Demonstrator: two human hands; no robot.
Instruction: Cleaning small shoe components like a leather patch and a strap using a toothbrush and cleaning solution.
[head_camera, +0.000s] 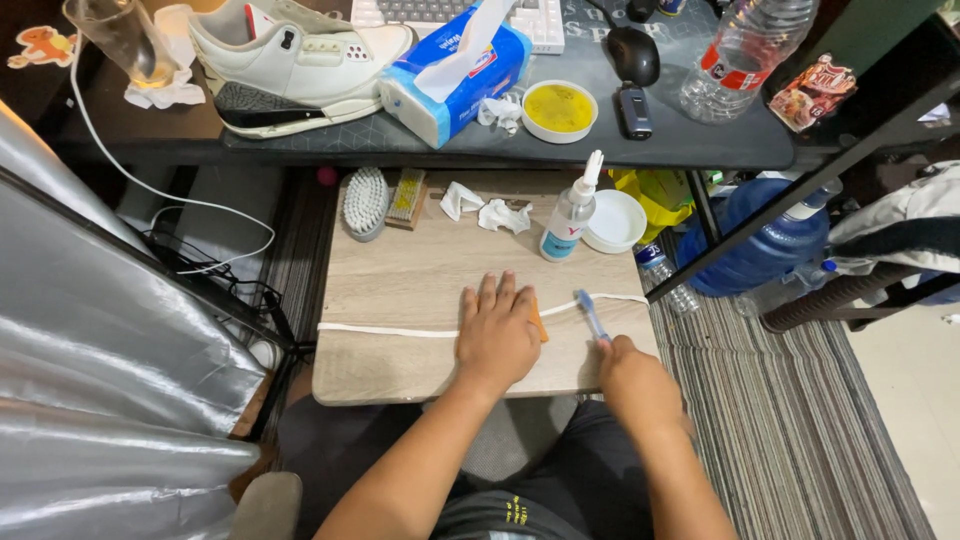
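Across the middle of the small wooden board (400, 290) lies a long white shoelace (390, 330), stretched flat from the board's left edge to its right edge. The left hand (497, 335) presses palm-down on the lace a little right of the board's centre, fingers spread and flat, gripping nothing; a sliver of something orange (539, 322) shows at its right edge, too hidden to identify. The right hand (632, 380), near the board's right front corner, is closed around the handle of a blue toothbrush (590, 312), whose head lies on the lace just right of the left hand.

At the board's far edge stand a white spray bottle (568, 215) and, beside it on the right, a white round bowl (614, 220). Two crumpled tissues (485, 208) lie at the far edge near the middle, and a white scrub brush (366, 202) and a small wooden brush (406, 198) sit at the far left corner.

Beyond the board, on the dark desk (690, 140), rest a white sneaker (300, 60), a tissue pack (455, 70), a bowl of yellow liquid (559, 110), a mouse (633, 52) and a clear plastic bottle (745, 55).
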